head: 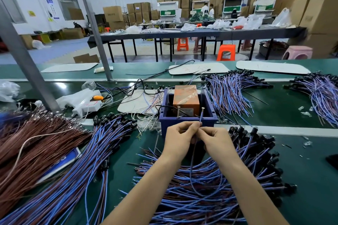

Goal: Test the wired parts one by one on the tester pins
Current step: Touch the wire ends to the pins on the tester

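A blue plastic box (186,121) holds an orange tester block (185,97), with two upright metal pins at its front: a left pin (178,112) and a right pin (202,109). My left hand (181,137) and my right hand (214,139) meet just in front of the box. Both pinch one blue-and-brown wired part (201,116). Its wire end rises to the right pin, and the rest of its wire loops down between my forearms. A heap of wired parts with black ends (219,179) lies under my arms.
More bundles lie around: brown wires (36,142) at the left, blue ones (87,166) beside them, and further piles (230,95) right of the box and at the far right (321,95). A grey slanted post (27,60) stands at the left. White pads lie behind on the green bench.
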Motion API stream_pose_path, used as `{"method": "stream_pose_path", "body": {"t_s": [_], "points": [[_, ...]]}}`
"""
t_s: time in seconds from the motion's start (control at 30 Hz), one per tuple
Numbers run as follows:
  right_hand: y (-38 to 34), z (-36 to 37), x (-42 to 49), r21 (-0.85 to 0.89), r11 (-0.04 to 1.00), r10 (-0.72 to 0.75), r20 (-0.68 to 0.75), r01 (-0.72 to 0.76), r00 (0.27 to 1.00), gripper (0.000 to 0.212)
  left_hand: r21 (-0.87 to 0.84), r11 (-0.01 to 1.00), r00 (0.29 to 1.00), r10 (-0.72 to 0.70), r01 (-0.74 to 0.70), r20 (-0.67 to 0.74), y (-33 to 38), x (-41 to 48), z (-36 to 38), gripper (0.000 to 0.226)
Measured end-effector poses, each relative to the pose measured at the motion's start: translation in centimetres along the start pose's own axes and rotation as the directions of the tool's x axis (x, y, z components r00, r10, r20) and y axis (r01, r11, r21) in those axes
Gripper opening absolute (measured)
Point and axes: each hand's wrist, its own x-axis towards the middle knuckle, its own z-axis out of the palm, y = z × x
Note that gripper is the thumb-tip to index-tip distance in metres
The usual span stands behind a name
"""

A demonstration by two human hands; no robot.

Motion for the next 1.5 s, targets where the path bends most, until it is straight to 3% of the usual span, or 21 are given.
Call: {"method": "stream_pose_path", "body": {"t_s": [0.17, 0.23, 0.33, 0.53, 1.13, 1.3, 1.5], "points": [[0.4, 0.2, 0.0, 0.050, 0.998, 0.044, 0.041, -0.046, 0.998, 0.025, -0.086, 0.991, 0.994, -0.102, 0.099, -0.030, -0.5, 0.5, -0.2, 0.012], [0.6, 0.2, 0.0, 0.072, 0.995, 0.072, 0.008, -0.072, 0.997, 0.024, -0.149, 0.978, 0.983, -0.161, 0.147, -0.086, -0.8, 0.7, -0.5, 0.014], [1.0, 0.1, 0.4, 0.075, 0.990, 0.123, -0.064, -0.118, 0.990, 0.028, -0.095, 0.974, 0.961, -0.217, 0.204, -0.172, -1.2, 1.3, -1.3, 0.016], [1.5, 0.0, 1.3, 0.086, 0.980, 0.187, -0.075, -0.181, 0.979, 0.028, -0.166, 0.950, 0.943, -0.291, 0.265, -0.159, -1.5, 1.9, -2.0, 0.015], [2.5, -0.3, 1.8, 0.166, 0.973, 0.197, -0.261, -0.157, 0.945, 0.021, -0.298, 0.930, 0.947, -0.272, 0.214, -0.172, -1.6, 1.5, -2.3, 0.009], [2.3, -0.4, 1.7, 0.217, 0.955, 0.257, -0.268, -0.201, 0.928, 0.008, -0.309, 0.931, 0.953, -0.255, 0.197, -0.163, -1.4, 1.2, -2.5, 0.009], [2.0, -0.4, 1.4, 0.222, 0.952, 0.263, -0.245, -0.210, 0.933, 0.008, -0.311, 0.929, 0.948, -0.262, 0.198, -0.178, -1.3, 1.1, -2.6, 0.009]]}}
